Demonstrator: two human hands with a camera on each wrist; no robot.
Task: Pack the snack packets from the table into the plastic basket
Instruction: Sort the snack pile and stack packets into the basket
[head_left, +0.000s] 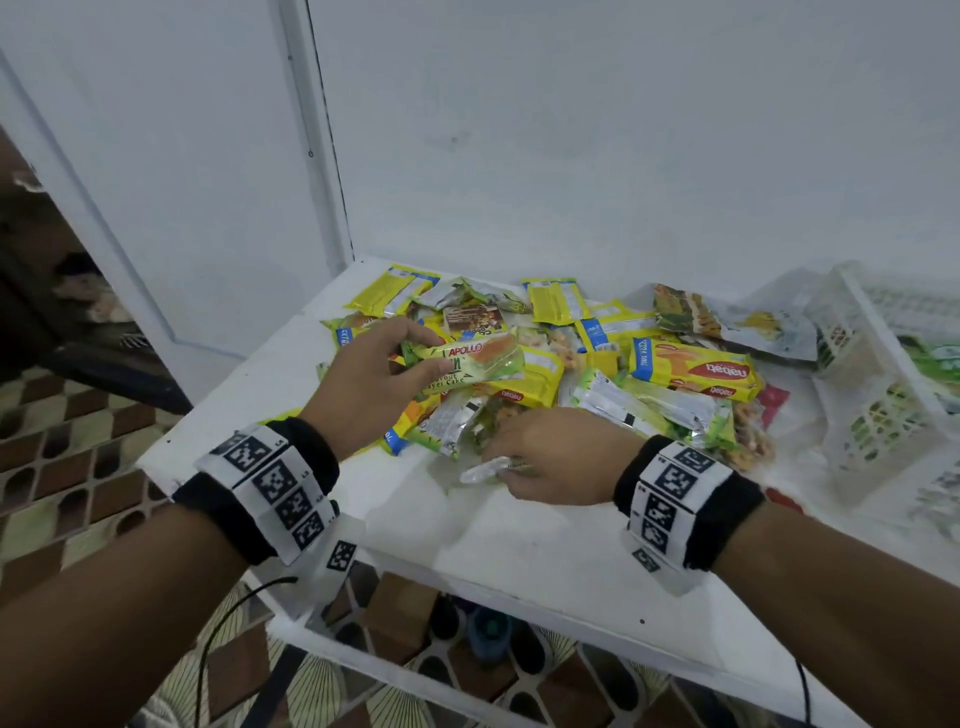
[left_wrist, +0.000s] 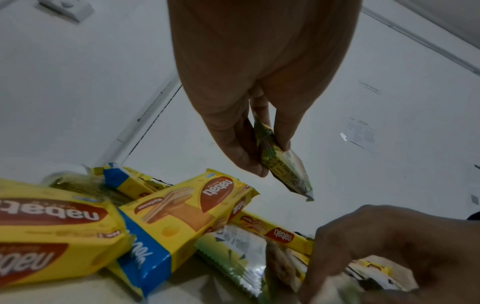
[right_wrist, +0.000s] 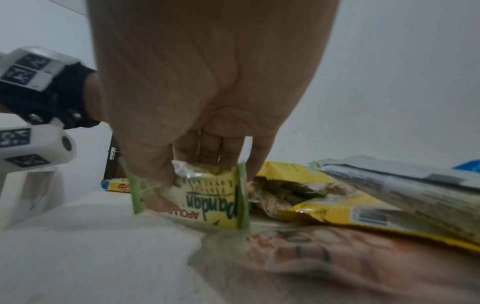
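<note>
- Head view: I stand at a white table (head_left: 519, 545) pushed against a white wall (head_left: 597, 130), with a white door (head_left: 156, 182) to its left and brown patterned floor tiles (head_left: 62, 457) below. The snack packets (head_left: 571, 358) lie heaped at the far side of the table; the heap overlaps too much for a sure count, though yellow Nabati wafer packs (head_left: 693, 370) make up much of it. One white plastic basket (head_left: 878, 395) lies tilted just right of the heap, with green packets showing inside. My left hand (head_left: 371, 384) holds one Apollo pandan layer cake packet (head_left: 470, 364) above the heap, pinched between thumb and fingers. My right hand (head_left: 550, 457) lies on the near edge of the heap, fingers curled on a second small packet (head_left: 493, 470).
- Left wrist view: my thumb and fingers clamp the cake packet (left_wrist: 283, 162) by one end, above the table; four Nabati packs (left_wrist: 182, 216) lie below it.
- Right wrist view: my fingers (right_wrist: 207, 148) close over one green-edged Apollo pandan packet (right_wrist: 207, 201) standing on edge on the table, touching the heap beside it.
</note>
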